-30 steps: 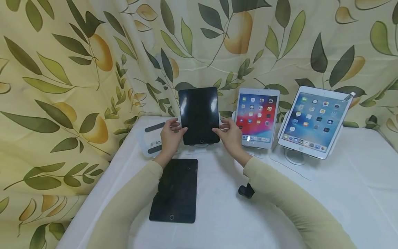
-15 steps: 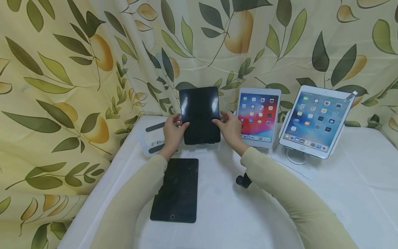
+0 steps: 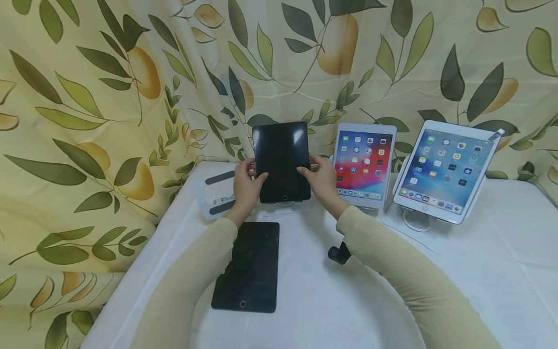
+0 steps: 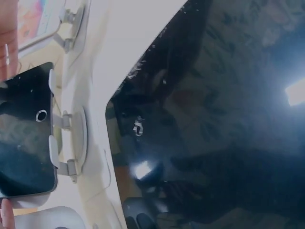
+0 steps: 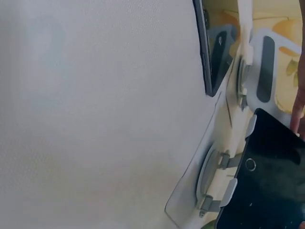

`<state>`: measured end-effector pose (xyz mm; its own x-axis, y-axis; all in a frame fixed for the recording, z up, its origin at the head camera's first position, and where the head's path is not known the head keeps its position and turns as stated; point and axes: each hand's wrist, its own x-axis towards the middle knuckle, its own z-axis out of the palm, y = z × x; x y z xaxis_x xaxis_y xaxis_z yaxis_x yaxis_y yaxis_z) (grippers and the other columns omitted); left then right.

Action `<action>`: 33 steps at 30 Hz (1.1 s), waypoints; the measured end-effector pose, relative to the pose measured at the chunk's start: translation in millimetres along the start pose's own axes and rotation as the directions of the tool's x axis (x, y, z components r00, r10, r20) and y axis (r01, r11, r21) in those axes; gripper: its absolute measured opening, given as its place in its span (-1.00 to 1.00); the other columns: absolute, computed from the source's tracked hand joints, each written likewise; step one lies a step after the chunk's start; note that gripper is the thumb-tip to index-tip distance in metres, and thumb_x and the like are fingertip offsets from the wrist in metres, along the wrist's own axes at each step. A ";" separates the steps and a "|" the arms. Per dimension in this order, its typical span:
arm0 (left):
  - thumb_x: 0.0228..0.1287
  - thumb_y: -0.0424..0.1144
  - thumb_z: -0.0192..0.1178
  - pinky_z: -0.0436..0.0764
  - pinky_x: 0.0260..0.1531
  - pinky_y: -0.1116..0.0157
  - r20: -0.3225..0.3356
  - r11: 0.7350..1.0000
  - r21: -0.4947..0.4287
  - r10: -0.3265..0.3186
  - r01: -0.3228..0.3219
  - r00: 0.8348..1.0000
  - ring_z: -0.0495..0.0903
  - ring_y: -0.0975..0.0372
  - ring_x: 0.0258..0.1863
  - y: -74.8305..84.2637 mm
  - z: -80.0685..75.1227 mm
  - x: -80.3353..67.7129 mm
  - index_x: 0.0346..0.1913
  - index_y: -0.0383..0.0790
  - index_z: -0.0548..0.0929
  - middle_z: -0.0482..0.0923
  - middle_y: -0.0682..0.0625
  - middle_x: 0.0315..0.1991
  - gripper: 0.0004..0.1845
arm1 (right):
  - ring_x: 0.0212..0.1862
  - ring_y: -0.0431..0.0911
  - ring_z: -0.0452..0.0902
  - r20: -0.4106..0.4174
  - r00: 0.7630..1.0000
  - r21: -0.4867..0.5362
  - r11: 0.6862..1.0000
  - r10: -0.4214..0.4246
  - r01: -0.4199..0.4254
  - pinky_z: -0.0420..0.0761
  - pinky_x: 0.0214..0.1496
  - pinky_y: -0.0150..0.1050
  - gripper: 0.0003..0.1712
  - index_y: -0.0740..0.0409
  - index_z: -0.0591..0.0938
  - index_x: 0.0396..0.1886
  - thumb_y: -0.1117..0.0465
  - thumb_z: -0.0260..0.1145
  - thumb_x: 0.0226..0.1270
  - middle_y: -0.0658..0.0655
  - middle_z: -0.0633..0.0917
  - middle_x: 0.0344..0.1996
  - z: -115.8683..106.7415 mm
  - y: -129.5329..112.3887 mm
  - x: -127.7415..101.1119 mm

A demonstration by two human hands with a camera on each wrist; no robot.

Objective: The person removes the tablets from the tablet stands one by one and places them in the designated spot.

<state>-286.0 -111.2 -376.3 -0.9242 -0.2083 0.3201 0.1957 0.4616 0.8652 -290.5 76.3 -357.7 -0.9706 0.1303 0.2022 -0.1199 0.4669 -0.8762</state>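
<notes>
Dark-screened tablet (image 3: pixel 281 162), long axis upright on its white stand (image 3: pixel 285 204), pinched at both side edges between left hand (image 3: pixel 245 190) and right hand (image 3: pixel 323 183).

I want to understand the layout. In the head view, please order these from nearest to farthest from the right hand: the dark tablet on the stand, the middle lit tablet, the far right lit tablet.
1. Dark tablet on the stand: the right hand holds its right edge.
2. Middle lit tablet: just right of that hand.
3. Far right lit tablet: farthest right, on its own stand.
</notes>
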 end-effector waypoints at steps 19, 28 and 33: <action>0.16 -0.48 0.26 0.52 -0.07 0.20 0.043 0.977 -0.148 0.160 -0.153 0.986 0.53 0.01 -0.18 -5.1 -10.6 -3.7 0.16 -0.34 0.37 0.45 -0.22 -0.09 -0.50 | 0.01 0.07 0.54 0.067 0.992 0.068 0.993 -0.105 0.100 0.58 0.05 -0.03 -0.52 0.18 0.39 0.17 0.18 0.28 0.31 0.21 0.56 0.05 -12.3 11.6 -2.3; 0.10 -0.50 0.29 0.52 -0.17 0.21 0.046 0.964 -0.131 0.239 -0.231 0.970 0.53 -0.02 -0.21 -3.5 -17.0 -2.1 0.10 -0.36 0.39 0.49 -0.24 -0.17 -0.51 | -0.06 0.08 0.54 0.139 0.978 0.104 0.984 -0.156 0.142 0.65 -0.11 -0.04 -0.55 0.20 0.34 0.14 0.27 0.25 0.32 0.26 0.53 -0.02 -19.2 12.6 2.0; 0.09 -0.49 0.31 0.53 -0.18 0.15 0.068 0.961 -0.107 0.261 -0.254 0.963 0.54 -0.01 -0.21 -1.9 -20.6 -1.0 0.09 -0.36 0.39 0.50 -0.24 -0.20 -0.51 | -0.05 0.07 0.54 0.171 0.978 0.131 0.987 -0.118 0.096 0.64 -0.10 -0.02 -0.56 0.20 0.34 0.14 0.29 0.25 0.31 0.26 0.52 -0.02 -22.0 11.8 2.2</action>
<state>-278.7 -129.6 -370.4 -0.8609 -0.0214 0.5083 0.4574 0.4046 0.7919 -289.5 101.3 -358.0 -0.9711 -0.0770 0.2261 -0.2385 0.3581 -0.9027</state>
